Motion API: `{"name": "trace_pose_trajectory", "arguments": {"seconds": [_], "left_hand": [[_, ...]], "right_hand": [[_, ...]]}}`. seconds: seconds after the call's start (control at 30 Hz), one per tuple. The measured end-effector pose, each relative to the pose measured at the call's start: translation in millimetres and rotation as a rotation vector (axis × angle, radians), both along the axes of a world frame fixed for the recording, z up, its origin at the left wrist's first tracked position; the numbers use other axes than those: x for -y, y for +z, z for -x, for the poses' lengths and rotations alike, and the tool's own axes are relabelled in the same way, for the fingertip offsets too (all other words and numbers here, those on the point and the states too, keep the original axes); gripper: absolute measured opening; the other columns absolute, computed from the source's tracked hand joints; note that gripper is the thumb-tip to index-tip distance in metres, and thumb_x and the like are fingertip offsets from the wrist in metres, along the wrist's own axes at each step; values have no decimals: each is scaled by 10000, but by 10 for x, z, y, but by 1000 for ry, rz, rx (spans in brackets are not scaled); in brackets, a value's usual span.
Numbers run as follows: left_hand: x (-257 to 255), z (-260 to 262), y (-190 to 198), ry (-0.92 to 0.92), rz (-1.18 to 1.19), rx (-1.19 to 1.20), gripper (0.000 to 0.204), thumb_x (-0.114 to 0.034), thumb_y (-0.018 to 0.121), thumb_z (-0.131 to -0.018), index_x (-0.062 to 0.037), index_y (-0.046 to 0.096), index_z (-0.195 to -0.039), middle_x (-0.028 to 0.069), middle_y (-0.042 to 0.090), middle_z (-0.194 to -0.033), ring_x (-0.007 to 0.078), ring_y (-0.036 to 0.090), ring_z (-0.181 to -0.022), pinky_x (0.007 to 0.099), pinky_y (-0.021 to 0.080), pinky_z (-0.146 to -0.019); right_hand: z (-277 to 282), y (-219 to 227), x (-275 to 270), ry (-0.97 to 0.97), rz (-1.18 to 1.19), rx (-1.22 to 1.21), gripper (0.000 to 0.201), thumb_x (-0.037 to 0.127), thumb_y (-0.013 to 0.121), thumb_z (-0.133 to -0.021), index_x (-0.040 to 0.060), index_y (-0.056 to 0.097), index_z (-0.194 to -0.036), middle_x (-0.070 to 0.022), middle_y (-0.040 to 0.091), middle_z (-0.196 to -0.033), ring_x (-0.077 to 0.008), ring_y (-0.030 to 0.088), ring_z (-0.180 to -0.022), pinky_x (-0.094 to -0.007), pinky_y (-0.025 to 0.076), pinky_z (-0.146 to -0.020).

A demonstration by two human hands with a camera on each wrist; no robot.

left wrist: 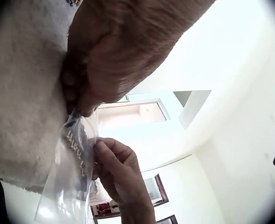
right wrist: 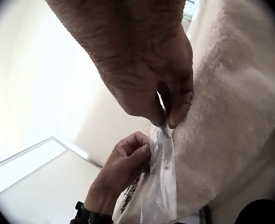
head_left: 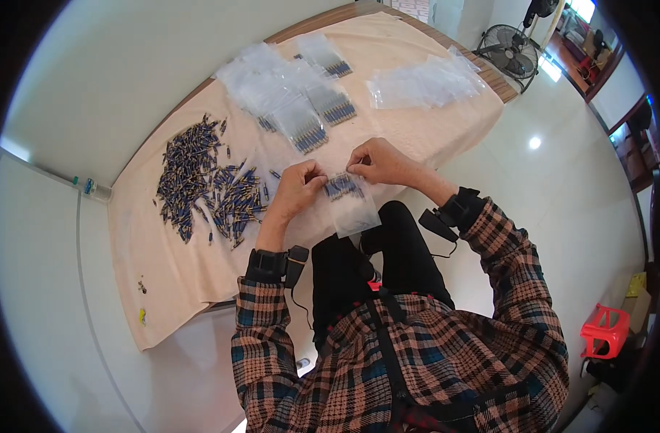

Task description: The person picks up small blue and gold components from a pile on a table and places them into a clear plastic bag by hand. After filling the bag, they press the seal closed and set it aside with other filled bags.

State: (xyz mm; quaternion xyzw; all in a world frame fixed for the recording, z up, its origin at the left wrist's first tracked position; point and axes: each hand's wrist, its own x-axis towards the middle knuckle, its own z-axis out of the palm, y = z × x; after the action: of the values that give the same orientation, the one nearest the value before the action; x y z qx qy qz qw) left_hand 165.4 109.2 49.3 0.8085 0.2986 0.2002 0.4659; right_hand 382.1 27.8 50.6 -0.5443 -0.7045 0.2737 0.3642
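Observation:
Over the table's front edge, a clear plastic bag (head_left: 354,215) hangs between both hands. Inside its upper part lies a row of small blue pieces with gold ends (head_left: 342,187). My left hand (head_left: 298,191) pinches one upper corner between thumb and fingers. At the other corner, my right hand (head_left: 384,162) does the same. The left wrist view shows the gold tips (left wrist: 75,147) lined up through the film of the bag. In the right wrist view the bag (right wrist: 161,186) hangs down below the fingers, its lower part flat.
A big heap of loose blue-and-gold pieces (head_left: 189,173) lies left on the cream cloth (head_left: 157,281). Filled bags (head_left: 305,130) are piled at the back, with flat clear bags (head_left: 427,81) to their right. A fan (head_left: 509,50) and red stool (head_left: 604,330) stand on the floor.

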Motion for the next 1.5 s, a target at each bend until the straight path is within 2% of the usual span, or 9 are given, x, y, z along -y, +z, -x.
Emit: {"name": "trace_pose_trajectory", "arguments": {"seconds": [0.03,0.13,0.3,0.53,0.67,0.83,0.93,1.07,1.5], "left_hand": [[14,12,15,7,23,-8,83,-51,644,-792,18,616,-829,22,606,-713,81,518,-661,241,440,-632],[38,19,59,21,69,-18,89,-52,653,-786,15,618,-833,23,610,-718,84,525,-659,239,442,-631],[37,5,76,-2,77,-93,96,-49,673,-770,12,623,-825,23,618,-721,87,543,-663,240,449,-623],[15,9,18,12,116,-65,85,-43,673,-763,12,629,-811,21,621,-713,85,550,-661,241,452,-615],[39,-10,7,3,80,-53,64,-42,657,-785,-6,606,-798,-28,581,-724,51,484,-677,220,418,-623],[35,8,10,-2,73,-51,66,-50,650,-788,2,610,-795,-12,588,-714,61,489,-666,233,423,-618],[24,14,-17,-7,38,-51,82,-55,653,-779,16,619,-801,20,609,-693,79,510,-645,250,435,-603],[36,16,-20,-19,-42,-61,83,-58,649,-786,15,616,-804,19,597,-686,78,497,-650,251,427,-605],[155,47,74,-4,171,-4,74,-38,663,-785,19,627,-816,31,632,-720,84,551,-683,241,461,-641]], "right_hand": [[0,32,6,1,1,0,140,104,658,-740,-13,691,-810,-153,663,-702,-252,623,-606,-323,499,-611],[-15,106,21,53,179,-73,117,71,657,-777,-32,673,-832,-92,655,-688,-101,570,-607,-254,473,-587],[-18,33,-10,92,112,-2,125,82,664,-777,-26,674,-839,-71,652,-697,-104,569,-628,-257,473,-601],[-4,17,-10,85,81,-35,187,127,680,-740,-24,679,-851,-150,668,-756,-185,623,-685,-301,494,-646],[24,57,31,88,34,42,180,106,683,-768,-30,668,-885,-94,646,-718,-114,557,-653,-263,467,-628],[65,78,39,87,70,65,195,108,683,-768,-34,672,-900,-99,653,-721,-117,565,-649,-264,469,-627],[69,25,19,93,90,-6,232,168,688,-734,-11,696,-880,-176,663,-771,-238,625,-679,-323,495,-652],[106,31,57,69,75,0,202,90,684,-768,-33,684,-927,-120,662,-728,-130,584,-642,-280,478,-639],[129,-45,49,97,88,-15,152,62,711,-756,3,710,-896,-135,662,-780,-198,620,-713,-303,486,-670]]}}
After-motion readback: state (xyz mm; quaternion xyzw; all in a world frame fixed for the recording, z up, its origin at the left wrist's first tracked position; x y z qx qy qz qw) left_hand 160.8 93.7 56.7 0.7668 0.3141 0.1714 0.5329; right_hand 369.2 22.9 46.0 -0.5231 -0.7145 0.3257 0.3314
